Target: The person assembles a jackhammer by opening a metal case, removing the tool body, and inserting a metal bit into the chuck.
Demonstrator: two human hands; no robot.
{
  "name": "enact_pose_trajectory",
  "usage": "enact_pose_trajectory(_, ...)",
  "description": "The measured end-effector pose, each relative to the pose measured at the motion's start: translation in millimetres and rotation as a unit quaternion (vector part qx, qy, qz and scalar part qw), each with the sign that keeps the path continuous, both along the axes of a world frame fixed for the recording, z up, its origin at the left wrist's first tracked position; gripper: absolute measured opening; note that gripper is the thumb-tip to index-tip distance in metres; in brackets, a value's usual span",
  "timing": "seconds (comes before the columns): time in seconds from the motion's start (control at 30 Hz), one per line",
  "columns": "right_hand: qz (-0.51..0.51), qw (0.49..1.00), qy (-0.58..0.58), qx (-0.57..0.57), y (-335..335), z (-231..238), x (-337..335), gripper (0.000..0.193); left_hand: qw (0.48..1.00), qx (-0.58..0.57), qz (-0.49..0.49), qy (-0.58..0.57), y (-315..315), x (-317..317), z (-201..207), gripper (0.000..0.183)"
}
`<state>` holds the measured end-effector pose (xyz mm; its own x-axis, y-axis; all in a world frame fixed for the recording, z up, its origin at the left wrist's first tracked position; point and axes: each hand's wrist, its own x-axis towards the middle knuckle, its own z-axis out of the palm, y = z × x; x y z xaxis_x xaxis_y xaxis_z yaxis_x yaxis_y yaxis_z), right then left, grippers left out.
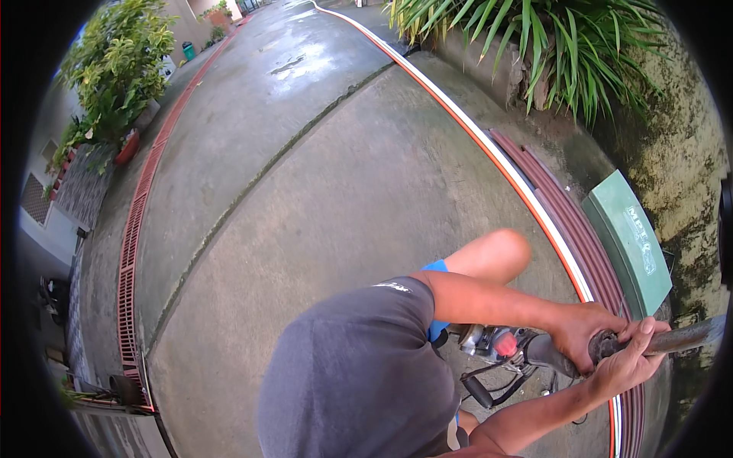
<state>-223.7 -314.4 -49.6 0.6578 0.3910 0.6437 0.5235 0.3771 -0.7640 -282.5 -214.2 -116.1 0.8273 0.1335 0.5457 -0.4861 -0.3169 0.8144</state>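
Observation:
My left hand [584, 330] is closed round the dark, worn joint [605, 347] of a long metal pole [691, 336]. Just beyond it, my right hand [628, 357] wraps the pole from below, thumb pointing up. The pole runs off to the right edge. From my left hand a thick dark tube [546, 355] leads back to a machine low between my knees. Silver parts, a red part [505, 344] and a black frame [489, 393] show on it; its exact kind is unclear. My arms and torso hide much of it.
Brown pipes [584, 252] lie bundled along the right wall, beside long white and orange pipes [489, 145]. A green box [630, 240] stands near my hands. Leafy plants [550, 46] overhang at the upper right. A red drain grate [141, 206] crosses the concrete on the left.

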Motion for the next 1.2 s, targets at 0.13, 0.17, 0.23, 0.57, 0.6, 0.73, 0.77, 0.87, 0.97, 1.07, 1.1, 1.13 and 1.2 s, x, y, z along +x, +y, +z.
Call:
enact_pose_trajectory(0.13,-0.007,1.000,-0.014,-0.003,-3.0,2.1,-3.8,0.029,1.000,-0.002,-0.009,0.006,-2.5,-2.6,3.8,0.068)
enact_pose_trajectory(0.17,-0.007,1.000,-0.014,-0.001,-3.4,2.0,-4.0,0.029,1.000,0.000,-0.008,0.006,-2.9,-3.3,4.0,0.068)
enact_pose_trajectory(0.23,0.007,1.000,-0.010,0.002,-4.4,0.3,-2.4,0.029,1.000,-0.001,-0.011,-0.009,-3.7,-2.9,2.9,0.070)
enact_pose_trajectory(0.57,0.003,1.000,0.011,0.012,-5.4,0.0,-4.3,0.025,1.000,0.015,-0.006,-0.010,-5.7,-4.7,5.1,0.069)
enact_pose_trajectory(0.6,0.004,1.000,0.009,0.012,-5.6,-0.3,-4.1,0.025,1.000,0.015,-0.012,-0.002,-5.1,-4.5,5.1,0.070)
enact_pose_trajectory(0.73,0.010,1.000,-0.001,0.016,-6.3,0.4,-6.7,0.027,0.999,0.028,-0.016,-0.007,-4.5,-4.5,4.3,0.071)
enact_pose_trajectory(0.77,0.010,1.000,-0.001,0.016,-6.4,0.8,-7.1,0.027,0.999,0.028,-0.016,-0.007,-4.6,-3.8,4.1,0.071)
enact_pose_trajectory(0.87,0.009,1.000,-0.004,0.017,-7.5,1.9,-7.4,0.028,0.999,0.030,-0.023,-0.008,-5.2,-0.3,2.6,0.071)
enact_pose_trajectory(0.97,0.003,1.000,0.005,0.009,-9.5,2.0,-6.6,0.029,0.999,0.027,-0.023,-0.014,-6.4,1.6,2.4,0.070)
enact_pose_trajectory(1.07,0.006,1.000,-0.001,0.009,-11.3,0.3,-3.7,0.029,0.999,0.019,-0.030,-0.007,-7.9,0.9,4.4,0.068)
enact_pose_trajectory(1.1,0.010,1.000,-0.001,0.014,-12.0,-0.3,-2.3,0.030,0.999,0.022,-0.024,-0.010,-8.8,1.1,4.3,0.067)
enact_pose_trajectory(1.13,0.014,1.000,-0.001,0.018,-12.6,-1.1,-1.4,0.030,0.999,0.026,-0.019,-0.013,-9.5,0.8,4.2,0.067)
enact_pose_trajectory(1.2,0.022,1.000,0.002,0.021,-12.0,-1.7,-3.7,0.029,1.000,0.020,-0.016,-0.014,-10.3,-3.4,4.3,0.067)
